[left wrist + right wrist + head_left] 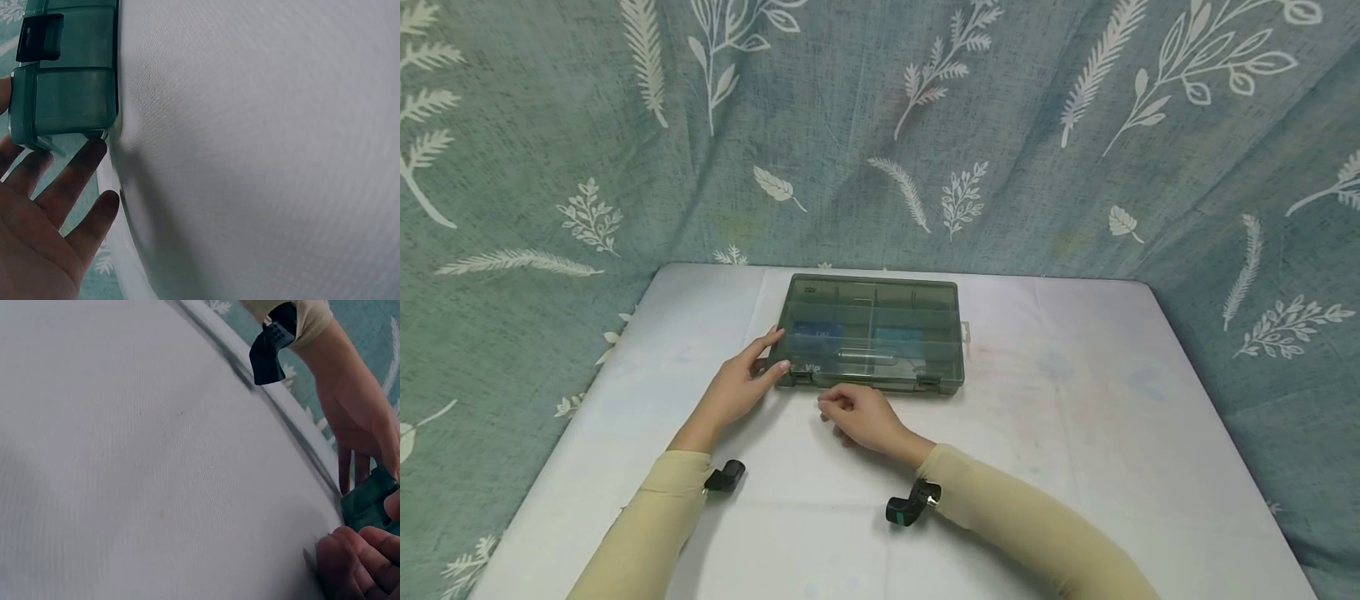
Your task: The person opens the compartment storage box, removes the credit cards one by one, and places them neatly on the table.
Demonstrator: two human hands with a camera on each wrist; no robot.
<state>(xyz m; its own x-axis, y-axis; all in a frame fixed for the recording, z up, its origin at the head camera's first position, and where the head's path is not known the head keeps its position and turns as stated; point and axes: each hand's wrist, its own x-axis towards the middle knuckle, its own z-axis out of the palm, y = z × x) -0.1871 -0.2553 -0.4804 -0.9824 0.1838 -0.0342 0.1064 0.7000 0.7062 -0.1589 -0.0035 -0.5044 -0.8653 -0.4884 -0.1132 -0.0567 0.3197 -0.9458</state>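
Note:
A translucent dark green compartment box (880,287) lies on the table with its lid down. Through the lid show a dark blue item (817,335) and a lighter blue one (898,340). Two latches, the left one (802,377) and the right one (928,381), sit on its front side. My left hand (733,390) touches the box's left end, thumb at the front corner of the lid; in the left wrist view its fingers (72,178) are spread against the end wall. Just in front of the box, my right hand (867,421) has loosely curled fingers, with nothing visible in them.
The box stands near the back of a white-covered table (1075,433). A patterned green-blue cloth (850,125) hangs behind and at both sides. A pale tab (966,332) sticks out from the box's right end. Each wrist wears a black camera (913,502).

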